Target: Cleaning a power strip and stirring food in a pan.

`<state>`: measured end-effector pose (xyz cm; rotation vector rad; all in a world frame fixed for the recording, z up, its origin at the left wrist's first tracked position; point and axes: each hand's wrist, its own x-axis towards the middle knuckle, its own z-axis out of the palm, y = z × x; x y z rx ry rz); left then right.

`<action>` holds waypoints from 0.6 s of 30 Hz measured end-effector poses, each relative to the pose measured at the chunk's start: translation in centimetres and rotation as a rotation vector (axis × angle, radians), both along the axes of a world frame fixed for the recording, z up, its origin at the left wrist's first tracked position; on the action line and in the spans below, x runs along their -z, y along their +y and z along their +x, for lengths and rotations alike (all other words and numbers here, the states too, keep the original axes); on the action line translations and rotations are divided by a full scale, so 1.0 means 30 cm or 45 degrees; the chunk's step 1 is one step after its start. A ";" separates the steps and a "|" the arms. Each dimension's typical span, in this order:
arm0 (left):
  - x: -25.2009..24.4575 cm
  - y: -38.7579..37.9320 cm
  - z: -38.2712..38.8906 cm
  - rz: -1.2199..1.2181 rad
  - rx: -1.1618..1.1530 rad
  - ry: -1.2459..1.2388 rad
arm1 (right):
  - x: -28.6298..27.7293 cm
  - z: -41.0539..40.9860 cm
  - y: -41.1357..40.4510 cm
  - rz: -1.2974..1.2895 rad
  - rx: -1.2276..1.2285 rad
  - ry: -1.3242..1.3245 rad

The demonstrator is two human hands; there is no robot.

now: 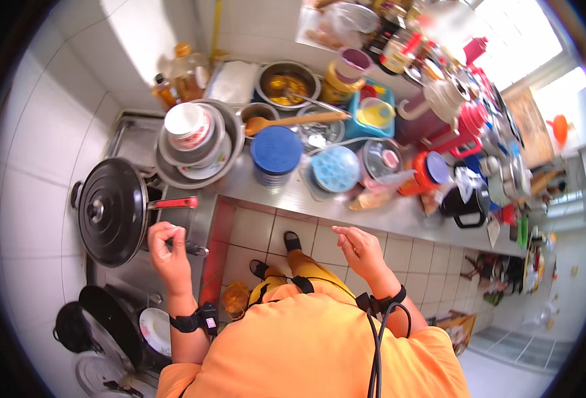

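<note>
My left hand (pixel 170 256) is raised with curled fingers and nothing seen in its grasp. It is just below the red handle (pixel 173 202) of a pan with a black lid (pixel 112 211), and it overlaps a second, dark handle (pixel 193 248); whether it touches that one I cannot tell. My right hand (pixel 360 248) hovers over the tiled floor in front of the counter's edge, fingers partly bent, holding nothing. Nearest it on the steel counter are a clear bag of food (pixel 372 198) and a light-blue lidded bowl (pixel 335 169). A blue-lidded canister (pixel 276 151) stands between the hands.
Stacked bowls (pixel 188 127) stand in a wide metal basin. Behind are a steel pot of yellow food (pixel 287 85), a wooden spoon (pixel 298 121) and a blue basket (pixel 371 130). Thermos flasks (pixel 434 109) and jars crowd the right. Pans and a flowered plate (pixel 156 331) lie lower left.
</note>
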<state>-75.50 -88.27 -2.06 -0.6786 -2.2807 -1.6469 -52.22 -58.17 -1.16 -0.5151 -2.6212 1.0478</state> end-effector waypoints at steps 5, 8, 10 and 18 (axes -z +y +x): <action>-0.037 0.245 0.191 -0.125 0.381 -0.065 | 0.000 0.193 0.069 -0.042 0.181 -0.015; -0.018 0.368 0.323 -0.153 0.585 -0.165 | 0.013 0.317 0.151 0.046 0.165 0.041; 0.000 0.482 0.420 -0.148 0.742 -0.278 | 0.015 0.428 0.214 0.039 0.230 0.071; 0.090 1.064 0.883 -0.381 1.290 -0.550 | 0.026 1.080 0.545 0.189 0.708 0.065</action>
